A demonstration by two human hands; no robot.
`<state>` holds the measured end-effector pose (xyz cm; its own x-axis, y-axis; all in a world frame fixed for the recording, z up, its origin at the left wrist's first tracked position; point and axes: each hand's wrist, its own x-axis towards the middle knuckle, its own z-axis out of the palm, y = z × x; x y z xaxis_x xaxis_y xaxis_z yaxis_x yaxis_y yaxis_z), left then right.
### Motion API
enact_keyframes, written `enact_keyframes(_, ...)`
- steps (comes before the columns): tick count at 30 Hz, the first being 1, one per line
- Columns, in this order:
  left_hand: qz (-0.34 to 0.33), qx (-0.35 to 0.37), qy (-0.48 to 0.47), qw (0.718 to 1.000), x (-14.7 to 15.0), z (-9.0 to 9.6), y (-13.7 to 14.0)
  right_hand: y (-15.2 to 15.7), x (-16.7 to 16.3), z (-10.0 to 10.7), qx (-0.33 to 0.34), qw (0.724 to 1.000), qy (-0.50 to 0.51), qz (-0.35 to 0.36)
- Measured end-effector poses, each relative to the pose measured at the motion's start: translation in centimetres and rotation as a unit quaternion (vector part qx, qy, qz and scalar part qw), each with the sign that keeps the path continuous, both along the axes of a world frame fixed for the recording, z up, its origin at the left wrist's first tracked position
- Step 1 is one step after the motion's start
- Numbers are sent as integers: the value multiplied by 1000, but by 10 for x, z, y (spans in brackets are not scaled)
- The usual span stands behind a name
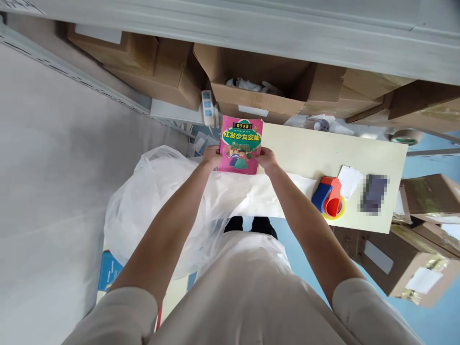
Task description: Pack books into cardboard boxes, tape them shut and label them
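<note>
Stretches bare left arm (pixel 167 220) and bare right arm (pixel 305 221) forward, converging, with bare left hand (pixel 211 156) and bare right hand (pixel 267 158) level, slightly apart, gripping with thumbs inward.

Soft, fairly bright light; shelf boxes (pixel 170 64) shadowed (one dark patch (pixel 374 193) pixelated).

Book (pixel 240 145): pink, with green panel (pixel 233 141) and yellow lettering (pixel 241 135); one printed figure (pixel 234 156) striped. Dispenser (pixel 333 190): red and blue. Bag (pixel 143 206): milky white. Table (pixel 359 148): cream. Power strip (pixel 207 108): white, blue sockets (pixel 207 104). Boxes (pixel 427 192): brown. Floor (pixel 311 268): light blue. Shirt (pixel 247 287): white.
</note>
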<state>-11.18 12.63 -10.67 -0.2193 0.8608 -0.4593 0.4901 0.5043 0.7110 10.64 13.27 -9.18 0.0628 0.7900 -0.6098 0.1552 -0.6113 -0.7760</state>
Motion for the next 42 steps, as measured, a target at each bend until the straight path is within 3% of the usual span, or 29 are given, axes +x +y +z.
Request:
enact_keyframes(5,18,48,-56,997,-15,13,4,4,4,4,100,995,3,-11)
enact_keyframes(10,5,121,-140,983,-20,48,2,14,10,18,218,975,36,5)
enact_keyframes(16,-70,187,-123,972,0,117,2,13,56,78,307,946,95,39)
enact_keyframes(19,-123,208,-114,964,34,146,-8,-14,103,116,314,945,84,36)
enact_keyframes(21,-160,193,-117,961,64,154,-24,-42,134,132,299,953,50,23)
enact_keyframes(23,-189,160,-119,962,97,149,-47,-74,160,136,269,963,-12,15)
enact_keyframes(25,-182,118,-94,972,126,132,-75,-106,177,127,230,969,-88,22)
enact_keyframes(28,-177,30,-52,982,153,96,-114,-145,186,97,180,968,-173,39)
enact_keyframes(31,-175,-11,-12,984,164,63,-142,-169,185,67,162,959,-227,44)
enact_keyframes(37,-182,-31,40,982,177,30,-162,-180,182,30,121,937,-322,64)
enact_keyframes(42,-188,-2,101,977,184,27,-165,-192,172,12,129,929,-342,63)
